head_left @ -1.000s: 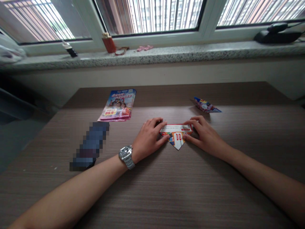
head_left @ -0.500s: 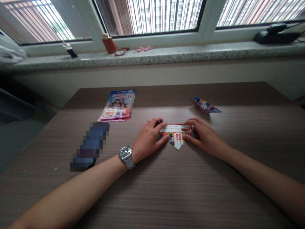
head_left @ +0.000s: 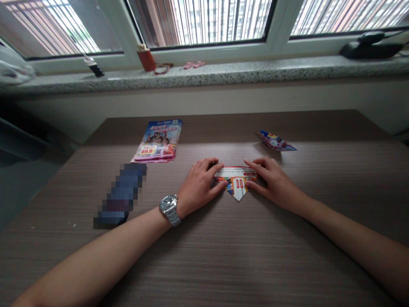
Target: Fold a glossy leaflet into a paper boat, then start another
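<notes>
A folded paper flyer, white and orange with red print, lies on the table with its point toward me. My left hand is at its left corner, thumb on the lower part and index finger by the top edge. At the right corner rests my right hand, its thumb on the paper and its index finger reaching just past the top edge. Both hands grip the flyer between thumb and fingers; the corners are partly hidden under them. Behind my right hand stands another folded paper piece, blue and multicoloured.
A stack of printed flyers lies at the back left of the wooden table. Nearer me is a blurred-out dark oblong object. On the stone windowsill stand a red container and a black device.
My right index finger has shifted slightly up and to the left, beyond the flyer's top edge. My left hand and the flyer are almost still.
</notes>
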`<state>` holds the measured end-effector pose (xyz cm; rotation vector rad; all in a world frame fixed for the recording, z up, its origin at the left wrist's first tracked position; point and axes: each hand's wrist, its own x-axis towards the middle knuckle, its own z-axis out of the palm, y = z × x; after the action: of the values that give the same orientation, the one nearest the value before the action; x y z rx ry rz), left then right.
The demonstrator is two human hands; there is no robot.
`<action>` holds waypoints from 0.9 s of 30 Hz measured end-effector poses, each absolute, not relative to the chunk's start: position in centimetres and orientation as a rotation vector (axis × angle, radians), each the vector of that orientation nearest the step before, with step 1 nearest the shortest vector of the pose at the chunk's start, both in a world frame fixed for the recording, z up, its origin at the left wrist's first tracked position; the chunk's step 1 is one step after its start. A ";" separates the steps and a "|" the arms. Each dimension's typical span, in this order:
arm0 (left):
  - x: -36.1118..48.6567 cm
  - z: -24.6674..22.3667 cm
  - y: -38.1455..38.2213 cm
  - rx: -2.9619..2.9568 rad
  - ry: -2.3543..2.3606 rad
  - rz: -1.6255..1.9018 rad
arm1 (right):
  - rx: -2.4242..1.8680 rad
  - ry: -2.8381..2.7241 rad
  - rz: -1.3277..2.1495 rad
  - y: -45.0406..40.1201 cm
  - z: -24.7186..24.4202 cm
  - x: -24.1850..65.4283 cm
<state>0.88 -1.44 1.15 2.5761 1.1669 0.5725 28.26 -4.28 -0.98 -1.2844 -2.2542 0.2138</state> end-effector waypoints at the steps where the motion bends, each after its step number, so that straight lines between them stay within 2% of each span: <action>1: 0.9 1.1 -1.5 2.574 1.166 0.575 | -1.283 -2.254 0.210 -4.3 -1.0 28.3; 27: 1.0 1.4 -1.5 2.555 1.081 0.644 | -1.158 -2.244 0.354 -4.4 0.0 27.9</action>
<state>1.03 -1.50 1.42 2.5547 1.0811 0.6441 27.93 -4.44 0.05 -1.1575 -2.2440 0.3542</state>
